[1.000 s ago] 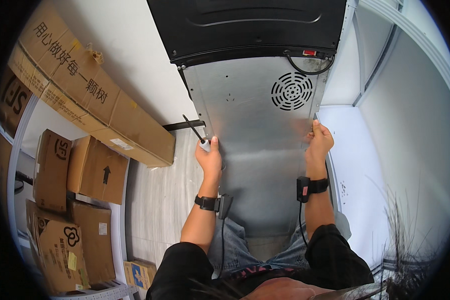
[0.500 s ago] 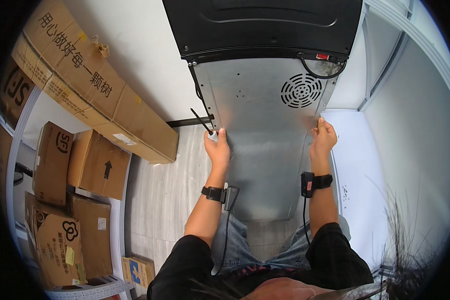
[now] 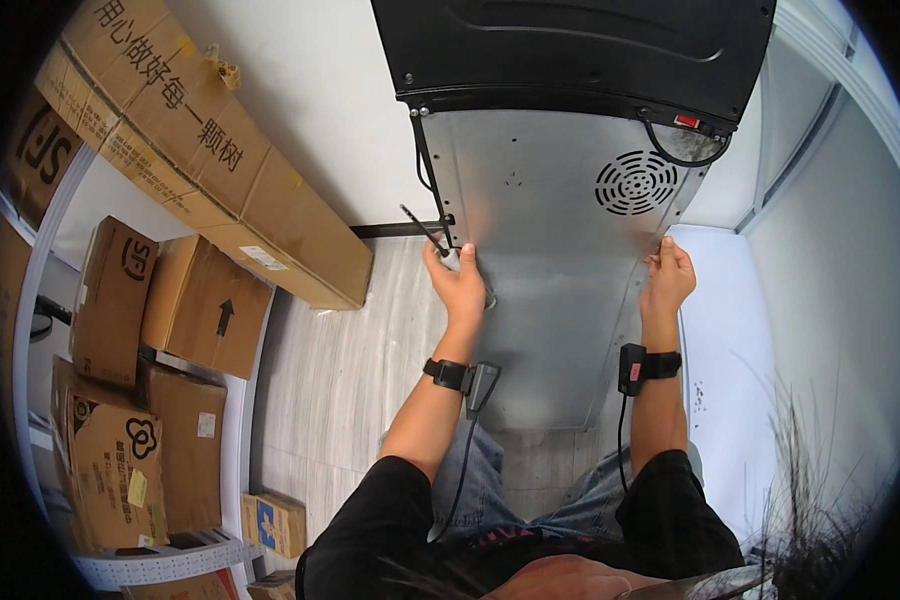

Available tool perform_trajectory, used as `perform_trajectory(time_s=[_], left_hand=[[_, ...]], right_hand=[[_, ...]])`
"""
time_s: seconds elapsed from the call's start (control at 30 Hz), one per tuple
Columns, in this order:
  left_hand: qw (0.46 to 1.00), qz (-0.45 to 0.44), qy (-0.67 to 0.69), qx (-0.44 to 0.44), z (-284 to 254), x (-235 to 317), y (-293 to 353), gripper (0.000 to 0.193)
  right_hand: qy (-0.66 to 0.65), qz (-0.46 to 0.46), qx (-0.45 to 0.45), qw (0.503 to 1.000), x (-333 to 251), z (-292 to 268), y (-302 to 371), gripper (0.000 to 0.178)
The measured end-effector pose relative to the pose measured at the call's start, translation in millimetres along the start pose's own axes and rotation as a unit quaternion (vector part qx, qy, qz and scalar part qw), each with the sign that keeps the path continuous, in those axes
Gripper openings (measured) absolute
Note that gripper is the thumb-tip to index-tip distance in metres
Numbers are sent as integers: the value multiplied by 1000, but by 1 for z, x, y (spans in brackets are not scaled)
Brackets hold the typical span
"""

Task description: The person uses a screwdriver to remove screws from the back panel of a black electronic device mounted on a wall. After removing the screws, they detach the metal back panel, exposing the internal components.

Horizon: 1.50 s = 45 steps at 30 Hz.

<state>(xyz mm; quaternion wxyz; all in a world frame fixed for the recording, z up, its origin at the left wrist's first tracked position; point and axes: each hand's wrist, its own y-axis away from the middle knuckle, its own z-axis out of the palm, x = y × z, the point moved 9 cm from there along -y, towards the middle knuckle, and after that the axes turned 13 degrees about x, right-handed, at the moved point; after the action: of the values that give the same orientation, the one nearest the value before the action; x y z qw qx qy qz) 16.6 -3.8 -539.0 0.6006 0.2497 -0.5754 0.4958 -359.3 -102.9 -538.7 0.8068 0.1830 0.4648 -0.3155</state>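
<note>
A tall appliance stands before me, with a black upper part (image 3: 570, 55) and a bare metal panel (image 3: 540, 340) facing me. My left hand (image 3: 460, 285) is closed at the panel's left edge, thumb up. In it is a small white piece with a thin black stick (image 3: 422, 228) poking out to the upper left; its exact kind is unclear. My right hand (image 3: 668, 280) is at the panel's right edge, thumb and fingers pinched together. Whatever lies between those fingertips is hidden. Round slotted vents (image 3: 636, 183) sit above and left of it.
A black cord (image 3: 670, 155) loops below a red switch (image 3: 687, 121). A long cardboard box (image 3: 220, 170) leans at the left wall. Shelves there hold several cartons (image 3: 210, 305). A white surface (image 3: 725, 330) runs along the right. Cabled black devices (image 3: 480, 385) are strapped to both wrists.
The view has shifted, so the appliance and both hands appear farther right. The hands keep nearly the same places at the panel's edges. A pale curved edge now shows beside my left hand.
</note>
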Motion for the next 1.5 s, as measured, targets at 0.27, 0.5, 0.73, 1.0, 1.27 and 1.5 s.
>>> perform_trajectory(time_s=[0.27,0.5,0.73,1.0,1.27,1.5], left_hand=[[999,18,-29,-6,1,-2,-3,41],[998,30,-45,14,-2,0,-4,38],[999,-22,-28,-12,-5,-4,-7,42],[995,52,-88,13,-2,-25,-13,38],[999,-34,-18,2,8,-1,0,36],[1000,-12,1,2,6,-7,-4,31]], right_hand=[[-9,8,1,1000,2,1,1,20],[-15,1,-1,1000,1,2,2,20],[-25,1,-15,1000,1,7,10,21],[5,-54,-19,998,4,-1,-4,19],[69,-88,-22,993,-17,7,0,20],[203,-124,-16,971,-32,7,7,19]])
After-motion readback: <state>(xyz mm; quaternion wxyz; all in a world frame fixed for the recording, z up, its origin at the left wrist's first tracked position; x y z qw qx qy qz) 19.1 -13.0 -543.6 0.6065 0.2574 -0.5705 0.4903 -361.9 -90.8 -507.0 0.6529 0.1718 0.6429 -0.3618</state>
